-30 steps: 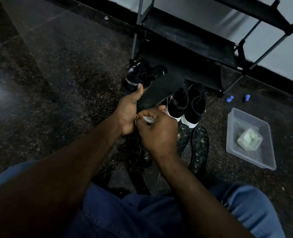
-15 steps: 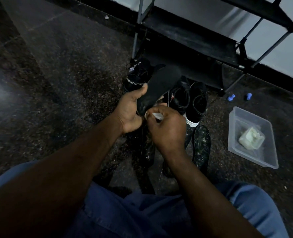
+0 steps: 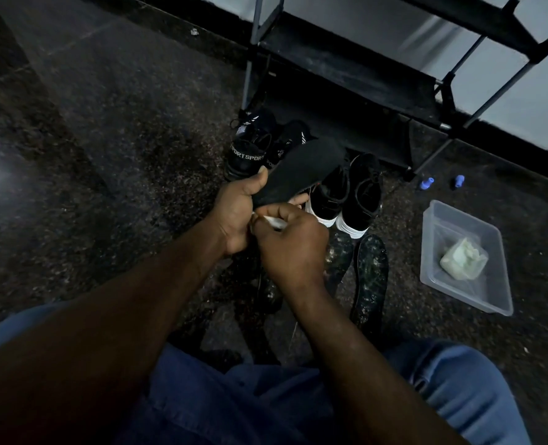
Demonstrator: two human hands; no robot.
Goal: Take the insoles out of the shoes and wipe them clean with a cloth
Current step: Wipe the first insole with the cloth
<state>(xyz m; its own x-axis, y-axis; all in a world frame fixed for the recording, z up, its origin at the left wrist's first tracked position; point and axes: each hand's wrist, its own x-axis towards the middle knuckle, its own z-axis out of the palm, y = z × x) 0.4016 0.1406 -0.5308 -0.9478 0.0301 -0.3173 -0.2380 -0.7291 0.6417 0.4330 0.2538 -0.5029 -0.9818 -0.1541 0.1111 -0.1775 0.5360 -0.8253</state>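
Insole (image 3: 301,170), black and slightly bowed, is being held above the floor (image 3: 121,139) in front of the shoe rack (image 3: 346,72), its toe pointing toward the rack's lower shelf. The left hand (image 3: 237,216) is gripping its heel end, thumb pressing on top and fingers curling underneath. The right hand (image 3: 293,248) is curling tightly round a small white cloth (image 3: 274,222) and is touching it to the insole's near edge, just beside the left thumb. Below the hands, two speckled insoles (image 3: 370,281) are lying side by side on the floor, near the person's denim-covered knees (image 3: 458,380). Just beyond, black high-tops with white soles (image 3: 346,191) are standing next to black sport shoes (image 3: 250,149), both pairs crowding the rack's left front leg. Dark floor is stretching wide to the left of the hands, while the right side is narrowing between rack and knee. There a clear plastic tub (image 3: 497,303) is sitting, holding a pale wad in a thin bag (image 3: 463,263) toward its near end. Two small blue caps (image 3: 426,183) are lying between tub and rack.
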